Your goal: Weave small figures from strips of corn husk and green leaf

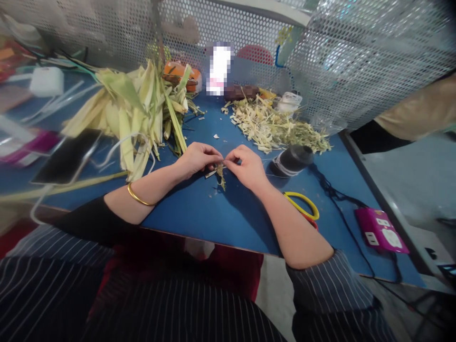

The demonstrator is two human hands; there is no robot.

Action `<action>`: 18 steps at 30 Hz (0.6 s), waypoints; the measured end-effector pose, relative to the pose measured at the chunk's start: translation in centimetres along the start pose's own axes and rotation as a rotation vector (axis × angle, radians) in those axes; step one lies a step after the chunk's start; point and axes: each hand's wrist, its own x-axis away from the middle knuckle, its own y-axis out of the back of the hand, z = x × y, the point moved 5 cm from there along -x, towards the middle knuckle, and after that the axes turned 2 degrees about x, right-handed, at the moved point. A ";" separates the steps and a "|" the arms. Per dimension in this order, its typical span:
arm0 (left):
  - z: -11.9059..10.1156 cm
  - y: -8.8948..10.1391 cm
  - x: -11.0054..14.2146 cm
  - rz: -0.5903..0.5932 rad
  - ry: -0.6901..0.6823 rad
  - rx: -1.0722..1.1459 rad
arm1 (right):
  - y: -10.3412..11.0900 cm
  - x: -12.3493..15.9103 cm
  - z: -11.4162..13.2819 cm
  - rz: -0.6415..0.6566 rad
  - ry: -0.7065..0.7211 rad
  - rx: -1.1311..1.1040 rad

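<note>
My left hand [197,159] and my right hand [245,166] meet over the middle of the blue table, fingertips pinched close together. Between them hangs a small, ragged strip of dried corn husk [221,178], which both hands grip; its upper end is hidden by the fingers. A dark spool [292,160] wound with pale thread lies to the right of my right hand, and a fine strand runs from it toward that hand. Whether the fingers also pinch the thread is too small to tell. Yellow-handled scissors [302,205] lie beside my right forearm, partly covered by it.
Large corn husks [124,102] are heaped at the back left, near a phone [67,159] with a white cable. A pile of shredded husk [274,126] lies at the back right. A purple power socket [380,230] with black cords sits at the right edge. Perforated metal mesh [228,23] borders the back.
</note>
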 end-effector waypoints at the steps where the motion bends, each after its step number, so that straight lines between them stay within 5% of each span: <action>1: 0.0 0.1 0.0 -0.002 0.004 0.009 | 0.2 0.0 0.3 -0.001 0.042 0.028; 7: -0.2 0.2 -0.1 -0.003 0.025 0.021 | 0.1 0.0 1.3 0.065 0.243 0.164; 14: -1.2 0.2 0.2 0.026 -0.083 -0.002 | -0.4 -0.3 -0.9 0.071 -0.066 -0.305; 18: -1.0 0.2 -0.1 0.058 -0.145 0.011 | -1.5 -0.2 -0.9 0.184 -0.133 -0.476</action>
